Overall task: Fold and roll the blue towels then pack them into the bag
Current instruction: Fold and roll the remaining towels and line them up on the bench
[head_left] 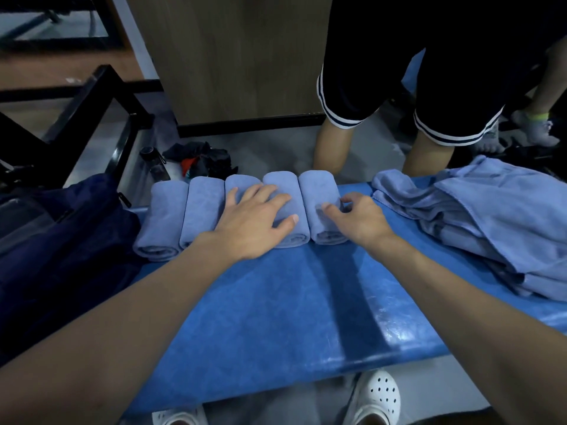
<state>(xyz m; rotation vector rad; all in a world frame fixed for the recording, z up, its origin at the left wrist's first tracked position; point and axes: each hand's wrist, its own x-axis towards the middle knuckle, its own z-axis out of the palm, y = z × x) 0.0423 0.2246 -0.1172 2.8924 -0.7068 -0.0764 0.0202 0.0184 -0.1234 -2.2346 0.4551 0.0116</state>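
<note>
Left hand [254, 222] lies spread flat on the row of rolled blue towels [202, 210] at the far edge of the bench [276, 302], right hand [359, 219] curls round the rightmost roll [316, 191]: best press it snug leftward, flap tucked under.

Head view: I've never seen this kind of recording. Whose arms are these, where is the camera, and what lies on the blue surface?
The camera sits on a person's head, looking down, so the bare arms are the wearer's own. On the blue padded bench lie five rolled blue towels in a row, with a pile of unrolled blue towels at the right. The left hand rests flat across the middle rolls; the right hand curls its fingers round the rightmost roll. A dark blue bag sits at the left. Another person's legs stand beyond.
</note>
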